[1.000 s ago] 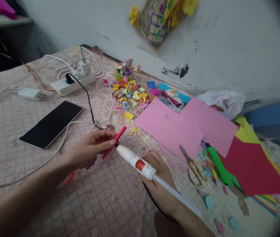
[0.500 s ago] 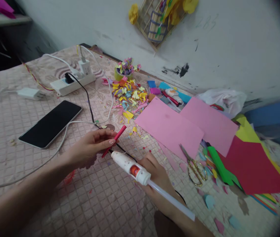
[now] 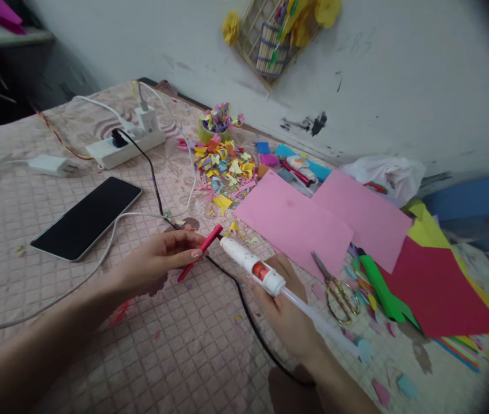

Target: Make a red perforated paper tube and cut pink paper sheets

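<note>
Between the thumb and fingers of my left hand (image 3: 171, 253) is a narrow red folded paper strip (image 3: 210, 237), tilted up to the right. My right hand (image 3: 281, 299) is closed around a white hot glue gun (image 3: 244, 259). A long translucent glue stick (image 3: 322, 322) sticks out of the gun's rear. The gun's dark nozzle is close to the upper end of the strip; whether they touch I cannot tell. Behind both hands runs the black cord (image 3: 244, 302) across the quilted cloth.
A phone (image 3: 87, 218) and a power strip (image 3: 126, 146) lie left. Paper scraps (image 3: 225, 167) are heaped at the back. Pink sheets (image 3: 294, 215), scissors (image 3: 335, 287), a green paper piece (image 3: 385, 290) and red paper (image 3: 438, 290) lie right. A white cable (image 3: 113, 241) crosses the cloth.
My right hand has moved the glue gun up and right, so its nozzle went from the strip's lower part to near its upper end. My left hand holds nearly still.
</note>
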A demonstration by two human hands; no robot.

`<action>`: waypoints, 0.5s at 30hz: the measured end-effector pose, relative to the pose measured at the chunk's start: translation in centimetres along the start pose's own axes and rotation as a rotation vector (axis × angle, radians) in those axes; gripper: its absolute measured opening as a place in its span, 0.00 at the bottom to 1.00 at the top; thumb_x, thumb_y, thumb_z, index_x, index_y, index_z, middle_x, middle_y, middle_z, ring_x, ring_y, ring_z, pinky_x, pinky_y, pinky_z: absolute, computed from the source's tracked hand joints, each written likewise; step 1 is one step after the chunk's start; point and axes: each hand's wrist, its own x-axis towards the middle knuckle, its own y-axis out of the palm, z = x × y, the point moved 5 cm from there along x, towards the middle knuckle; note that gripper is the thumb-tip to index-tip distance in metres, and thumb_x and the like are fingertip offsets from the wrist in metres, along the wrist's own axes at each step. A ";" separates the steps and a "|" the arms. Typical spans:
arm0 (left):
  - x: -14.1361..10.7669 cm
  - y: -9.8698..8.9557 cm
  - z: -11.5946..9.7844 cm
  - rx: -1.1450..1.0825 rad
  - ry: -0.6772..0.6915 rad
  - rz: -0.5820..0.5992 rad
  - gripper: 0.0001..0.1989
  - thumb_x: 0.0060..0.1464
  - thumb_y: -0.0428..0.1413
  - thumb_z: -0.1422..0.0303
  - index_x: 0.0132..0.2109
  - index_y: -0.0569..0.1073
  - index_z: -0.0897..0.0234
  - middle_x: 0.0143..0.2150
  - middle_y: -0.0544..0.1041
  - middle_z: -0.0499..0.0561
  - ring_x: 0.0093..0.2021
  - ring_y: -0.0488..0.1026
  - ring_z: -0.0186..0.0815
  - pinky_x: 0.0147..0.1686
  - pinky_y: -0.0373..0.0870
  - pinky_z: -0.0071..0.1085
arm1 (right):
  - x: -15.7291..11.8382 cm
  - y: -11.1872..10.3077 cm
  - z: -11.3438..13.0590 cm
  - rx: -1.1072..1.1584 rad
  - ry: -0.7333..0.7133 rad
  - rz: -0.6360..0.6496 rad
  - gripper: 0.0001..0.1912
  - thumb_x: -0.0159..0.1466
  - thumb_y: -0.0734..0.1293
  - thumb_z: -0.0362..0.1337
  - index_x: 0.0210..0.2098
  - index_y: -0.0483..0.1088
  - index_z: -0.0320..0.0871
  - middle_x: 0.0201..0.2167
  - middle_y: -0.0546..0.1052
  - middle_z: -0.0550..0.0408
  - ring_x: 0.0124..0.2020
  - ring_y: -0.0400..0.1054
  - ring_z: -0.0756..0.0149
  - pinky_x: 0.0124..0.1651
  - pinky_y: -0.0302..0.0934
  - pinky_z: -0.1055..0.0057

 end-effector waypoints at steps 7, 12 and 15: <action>-0.1 0.2 0.5 -0.025 -0.056 0.051 0.12 0.52 0.60 0.60 0.43 0.76 0.57 0.35 0.77 0.46 0.28 0.69 0.28 0.23 0.63 0.22 | 0.5 -0.1 -2.9 0.050 0.145 -0.071 0.05 0.66 0.61 0.38 0.37 0.65 0.43 0.31 0.67 0.56 0.32 0.64 0.64 0.37 0.59 0.69; -0.2 0.4 1.2 -0.194 -0.118 0.069 0.11 0.53 0.60 0.61 0.43 0.75 0.59 0.35 0.76 0.47 0.31 0.70 0.29 0.28 0.66 0.22 | 3.9 1.4 -5.0 0.120 0.160 -0.087 0.12 0.65 0.62 0.40 0.42 0.68 0.38 0.35 0.73 0.51 0.34 0.66 0.62 0.39 0.62 0.67; -0.5 1.0 1.7 -0.368 -0.187 0.120 0.12 0.53 0.62 0.62 0.43 0.74 0.60 0.39 0.78 0.49 0.37 0.73 0.31 0.36 0.69 0.23 | 6.0 2.9 -5.5 0.132 0.097 -0.057 0.11 0.65 0.61 0.40 0.41 0.69 0.39 0.35 0.74 0.52 0.35 0.67 0.63 0.40 0.63 0.67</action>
